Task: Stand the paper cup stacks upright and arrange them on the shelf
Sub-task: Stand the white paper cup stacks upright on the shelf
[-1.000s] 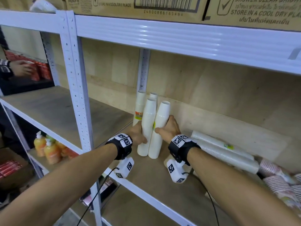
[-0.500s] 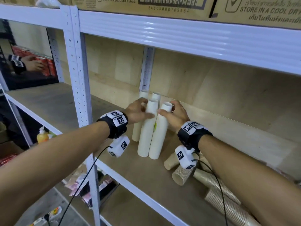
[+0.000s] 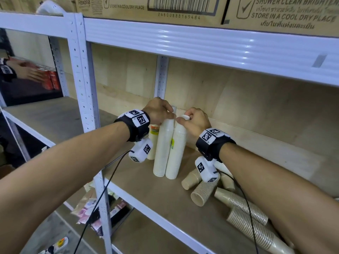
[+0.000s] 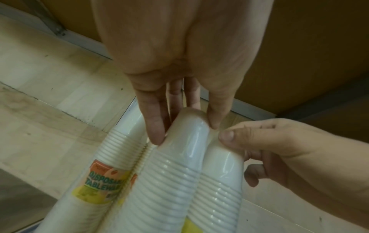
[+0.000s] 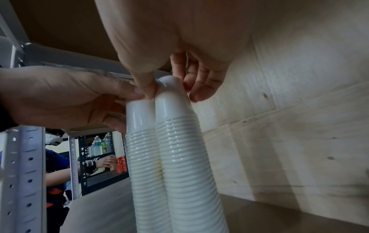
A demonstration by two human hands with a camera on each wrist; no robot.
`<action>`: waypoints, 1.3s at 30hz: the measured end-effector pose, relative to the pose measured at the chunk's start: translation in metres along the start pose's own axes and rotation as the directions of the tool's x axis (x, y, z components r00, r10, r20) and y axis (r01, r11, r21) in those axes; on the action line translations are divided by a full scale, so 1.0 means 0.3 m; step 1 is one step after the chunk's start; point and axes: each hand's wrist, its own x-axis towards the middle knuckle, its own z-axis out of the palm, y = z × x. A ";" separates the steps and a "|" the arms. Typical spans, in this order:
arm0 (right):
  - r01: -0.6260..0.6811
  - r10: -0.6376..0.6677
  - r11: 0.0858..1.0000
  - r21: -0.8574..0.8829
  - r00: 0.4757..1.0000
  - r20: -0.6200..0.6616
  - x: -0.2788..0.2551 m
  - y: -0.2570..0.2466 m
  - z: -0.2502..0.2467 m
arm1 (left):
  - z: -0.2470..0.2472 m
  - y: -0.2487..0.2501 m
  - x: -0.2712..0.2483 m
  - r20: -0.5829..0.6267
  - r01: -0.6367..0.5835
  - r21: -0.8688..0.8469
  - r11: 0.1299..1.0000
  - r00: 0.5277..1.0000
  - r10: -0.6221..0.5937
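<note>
both hands pinch the tops of two upright white cup stacks: left hand (image 3: 159, 110) on the left stack (image 3: 163, 149), right hand (image 3: 195, 120) on the right stack (image 3: 177, 153). they stand touching on the shelf (image 3: 146, 187), brown cup stacks (image 3: 245, 211) lying toward 4 o'clock.

Two tall white cup stacks (image 3: 163, 149) and (image 3: 176, 153) stand upright side by side on the shelf (image 3: 165, 197), touching along their length, their closed ends up under the fingertips (image 4: 157, 137). Both are wrapped in clear glossy film and ribbed with cup rims. Behind them, past the fingers, stands a labelled stack (image 3: 153, 142), perhaps with a fourth behind it. Below the right hand's fingers, brown stacks (image 3: 244, 213) lie on their sides on the shelf board.
</note>
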 end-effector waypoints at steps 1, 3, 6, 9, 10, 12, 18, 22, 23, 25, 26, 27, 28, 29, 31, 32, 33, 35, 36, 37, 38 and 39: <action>0.005 -0.005 1.000 -0.006 1.000 0.001 -0.004 0.001 0.000 | -0.002 0.000 -0.003 0.002 -0.005 -0.002 1.000 1.000 0.005; 0.018 -0.018 1.000 -0.011 1.000 0.006 -0.014 0.001 0.001 | -0.007 -0.005 -0.008 0.002 -0.007 -0.008 1.000 1.000 0.007; 0.012 -0.011 0.999 -0.049 1.000 0.020 -0.021 -0.005 -0.005 | -0.010 -0.008 -0.009 0.003 -0.003 0.010 1.000 1.000 0.003; 0.000 0.001 0.993 -0.120 1.000 0.007 -0.022 -0.013 -0.019 | -0.012 -0.004 -0.013 -0.008 0.016 0.040 0.999 1.000 -0.015; 0.009 -0.008 0.993 -0.117 1.000 0.011 -0.023 -0.015 -0.023 | -0.013 -0.002 -0.016 -0.001 0.012 0.049 0.999 1.000 -0.012; 0.039 -0.036 0.995 -0.093 0.999 0.033 -0.025 -0.020 -0.028 | -0.016 0.001 -0.016 0.025 -0.008 0.062 0.998 1.000 0.006; 0.063 -0.053 0.986 -0.154 0.997 0.063 -0.019 -0.036 -0.028 | -0.016 0.017 -0.021 0.029 -0.038 0.136 0.990 0.999 0.034; 0.035 -0.028 0.985 -0.169 0.999 0.043 -0.014 -0.037 -0.029 | -0.016 0.021 -0.030 0.043 0.016 0.142 0.990 0.999 -0.023; 0.041 -0.032 0.985 -0.167 0.998 0.054 -0.014 -0.038 -0.030 | -0.016 0.023 -0.033 0.054 0.010 0.139 0.990 0.998 -0.018; 0.049 -0.036 0.985 -0.168 0.996 0.079 -0.014 -0.038 -0.035 | -0.016 0.026 -0.038 0.070 -0.014 0.124 0.992 0.997 0.006; 0.050 -0.035 0.984 -0.168 0.995 0.091 -0.015 -0.038 -0.037 | -0.016 0.027 -0.038 0.078 -0.027 0.117 0.993 0.997 0.018; 0.051 -0.034 0.984 -0.170 0.994 0.101 -0.017 -0.039 -0.040 | -0.017 0.028 -0.038 0.087 -0.040 0.115 0.993 0.996 0.030; 0.051 -0.033 0.984 -0.173 0.994 0.108 -0.017 -0.041 -0.041 | -0.019 0.031 -0.038 0.097 -0.048 0.118 0.992 0.995 0.037; 0.052 -0.032 0.981 -0.185 0.994 0.109 -0.018 -0.042 -0.042 | -0.021 0.036 -0.039 0.107 -0.051 0.125 0.991 0.994 0.038; 0.048 -0.025 0.971 -0.233 0.995 0.100 -0.019 -0.046 -0.045 | -0.027 0.043 -0.034 0.112 -0.032 0.151 0.988 0.994 0.015; 0.043 -0.019 0.965 -0.258 0.995 0.094 -0.019 -0.048 -0.046 | -0.030 0.044 -0.033 0.110 -0.015 0.173 0.985 0.994 -0.005; 0.036 -0.012 0.961 -0.273 0.996 0.090 -0.018 -0.050 -0.046 | -0.032 0.044 -0.031 0.107 0.002 0.192 0.981 0.994 -0.023; 0.022 0.002 0.965 -0.262 0.996 0.092 -0.015 -0.053 -0.046 | -0.036 0.042 -0.030 0.110 0.013 0.215 0.976 0.993 -0.037; 0.017 0.009 0.968 -0.249 0.995 0.100 -0.015 -0.054 -0.046 | -0.036 0.041 -0.029 0.113 0.010 0.218 0.976 0.993 -0.035; 0.016 0.012 0.971 -0.240 0.993 0.114 -0.016 -0.057 -0.047 | -0.035 0.042 -0.029 0.117 0.004 0.215 0.977 0.993 -0.030; 0.019 0.011 0.972 -0.236 0.992 0.126 -0.018 -0.059 -0.048 | -0.034 0.043 -0.030 0.125 -0.002 0.213 0.977 0.992 -0.025; 0.022 0.010 0.972 -0.236 0.991 0.133 -0.021 -0.062 -0.049 | -0.033 0.044 -0.030 0.135 -0.011 0.213 0.977 0.991 -0.019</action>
